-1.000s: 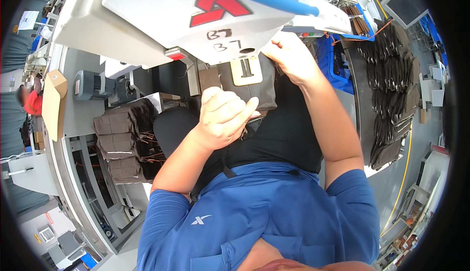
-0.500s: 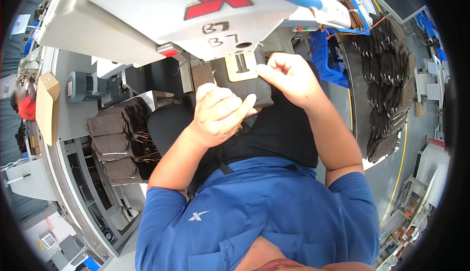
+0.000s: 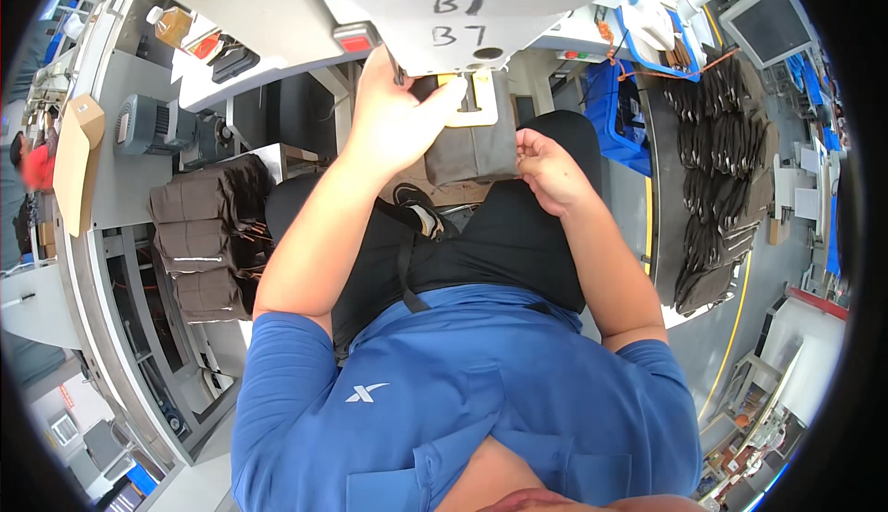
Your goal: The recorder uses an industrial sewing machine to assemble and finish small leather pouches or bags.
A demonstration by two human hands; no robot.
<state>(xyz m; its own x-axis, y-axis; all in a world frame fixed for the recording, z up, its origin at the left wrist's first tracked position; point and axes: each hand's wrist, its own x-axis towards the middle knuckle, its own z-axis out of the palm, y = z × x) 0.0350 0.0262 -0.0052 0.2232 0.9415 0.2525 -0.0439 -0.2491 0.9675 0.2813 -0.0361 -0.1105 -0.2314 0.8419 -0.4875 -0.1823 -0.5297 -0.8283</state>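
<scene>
A dark grey fabric piece [image 3: 470,153] hangs from beneath the white head of a sewing machine [image 3: 462,12]. On top of the cloth lies a flat yellow-edged clamp plate [image 3: 485,112] with a slot. My left hand [image 3: 393,123] reaches up at the plate's left side, its thumb stretched across to the plate and apart from the fingers. Those fingertips go partly out of sight by the machine head. At the cloth's lower right edge, my right hand [image 3: 552,175] has its fingers pinched together on the fabric.
Stacked dark fabric pieces [image 3: 199,225] lie to the left, near a grey motor [image 3: 148,125]. On the right stand a blue bin [image 3: 622,133] and a table with several rows of dark pieces [image 3: 717,160]. A monitor [image 3: 768,26] is at the far right.
My left hand has moved up and forward from below the plate to its left side, and its fingers have spread. My right hand has dropped from the plate to the fabric's lower edge.
</scene>
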